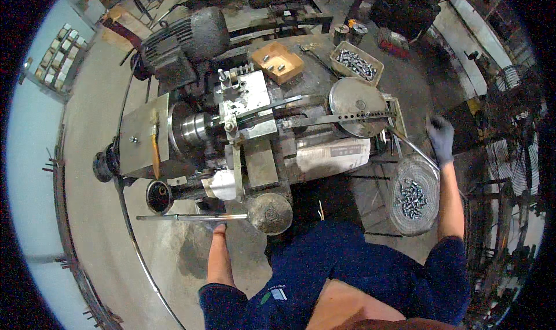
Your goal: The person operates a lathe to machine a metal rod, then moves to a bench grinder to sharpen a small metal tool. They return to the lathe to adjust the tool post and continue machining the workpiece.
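Note:
I stand over a small metal lathe (191, 127) with a shiny chuck. My left hand (217, 224), in a dark glove, grips a long steel lever (191, 217) that runs left from a round handwheel (270, 213). My right hand (441, 138), in a grey glove, closes around the upper end of a thin metal bar handle (414, 147) at the machine's right side. Just below that handle a wire mesh basket (412, 195) holds several small metal parts.
A motor (185, 37) sits behind the lathe. An orange tray (277, 62) and a box of small metal parts (356, 63) stand at the back. A round metal disc (358, 103) and a folded newspaper (333, 156) lie on the machine. A fan guard (515, 156) is at right.

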Motion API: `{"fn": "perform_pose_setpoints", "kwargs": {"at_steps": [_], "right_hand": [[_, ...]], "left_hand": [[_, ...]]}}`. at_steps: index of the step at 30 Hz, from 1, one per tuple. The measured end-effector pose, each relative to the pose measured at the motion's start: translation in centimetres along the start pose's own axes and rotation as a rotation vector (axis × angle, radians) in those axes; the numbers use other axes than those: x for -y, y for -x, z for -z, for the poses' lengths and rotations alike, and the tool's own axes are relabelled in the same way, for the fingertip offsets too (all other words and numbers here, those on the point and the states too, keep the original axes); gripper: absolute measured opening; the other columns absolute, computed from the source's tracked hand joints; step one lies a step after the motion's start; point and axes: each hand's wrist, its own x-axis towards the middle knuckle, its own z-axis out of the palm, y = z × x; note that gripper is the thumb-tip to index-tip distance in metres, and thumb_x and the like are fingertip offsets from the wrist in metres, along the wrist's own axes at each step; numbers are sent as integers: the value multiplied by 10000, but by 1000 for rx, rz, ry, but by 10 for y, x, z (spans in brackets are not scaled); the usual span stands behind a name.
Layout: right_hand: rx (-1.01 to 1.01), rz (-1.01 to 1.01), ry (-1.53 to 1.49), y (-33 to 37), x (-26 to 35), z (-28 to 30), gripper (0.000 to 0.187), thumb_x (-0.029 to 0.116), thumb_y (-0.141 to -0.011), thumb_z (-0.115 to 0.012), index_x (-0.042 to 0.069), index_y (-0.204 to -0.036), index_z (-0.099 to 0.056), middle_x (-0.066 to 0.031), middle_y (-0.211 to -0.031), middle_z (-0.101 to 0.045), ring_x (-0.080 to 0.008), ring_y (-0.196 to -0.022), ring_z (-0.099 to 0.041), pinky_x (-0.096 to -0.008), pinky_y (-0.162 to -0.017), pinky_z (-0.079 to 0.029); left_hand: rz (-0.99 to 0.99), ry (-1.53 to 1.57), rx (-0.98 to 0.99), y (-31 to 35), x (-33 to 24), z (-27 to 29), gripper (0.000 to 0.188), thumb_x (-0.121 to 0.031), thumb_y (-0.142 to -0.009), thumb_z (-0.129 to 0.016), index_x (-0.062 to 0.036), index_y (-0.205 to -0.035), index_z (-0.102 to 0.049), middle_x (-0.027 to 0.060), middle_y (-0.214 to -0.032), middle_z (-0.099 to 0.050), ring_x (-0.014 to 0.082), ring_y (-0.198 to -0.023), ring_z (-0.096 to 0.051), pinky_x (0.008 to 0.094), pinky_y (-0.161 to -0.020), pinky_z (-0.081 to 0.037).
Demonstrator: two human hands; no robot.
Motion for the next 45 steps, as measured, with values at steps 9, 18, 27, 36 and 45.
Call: {"fn": "perform_pose_setpoints", "kwargs": {"at_steps": [9,18,27,36,45], "right_hand": [[505,151,-50,-158,94,-166,430,357,-753,-663,42,-1044,-630,-128,-972,-658,-214,-889,-607,-335,-797,-466],[631,360,578,-256,27,-350,497,408,-678,-673,12,-975,-627,-199,-1007,-628,-376,-925,-597,-419,-789,-476],[749,326,574,-262,58,-406,610,414,-615,-688,3,-1059,-612,-198,-1059,-621,-351,-980,-598,-404,-832,-478],[916,89,229,-315,-31,-439,439,395,-730,-613,-27,-841,-656,-155,-810,-657,-228,-735,-624,-361,-690,-482],[322,469,202,-315,77,-285,372,250,-802,-585,82,-1133,-581,-146,-1013,-631,-311,-935,-600,-388,-836,-460]], "left_hand": [[431,-2636,-701,53,-62,-59,376,-378,-861,-472,-60,-1011,-607,180,-1023,-616,333,-945,-581,408,-818,-456],[-310,-1977,-1372,-26,-15,-290,303,-262,-896,-550,8,-1020,-608,91,-728,-613,132,-604,-579,262,-530,-479],[-367,-2111,-1168,-94,34,-249,207,-164,-878,-575,-3,-1000,-621,17,-715,-587,71,-537,-489,217,-475,-389],[-385,-2123,-1046,-109,40,-251,242,-164,-880,-560,34,-1011,-608,36,-740,-580,87,-549,-503,228,-477,-401],[-486,-2054,-974,-98,33,-248,241,-171,-883,-564,17,-1026,-614,26,-716,-575,73,-579,-494,223,-536,-418]]}}
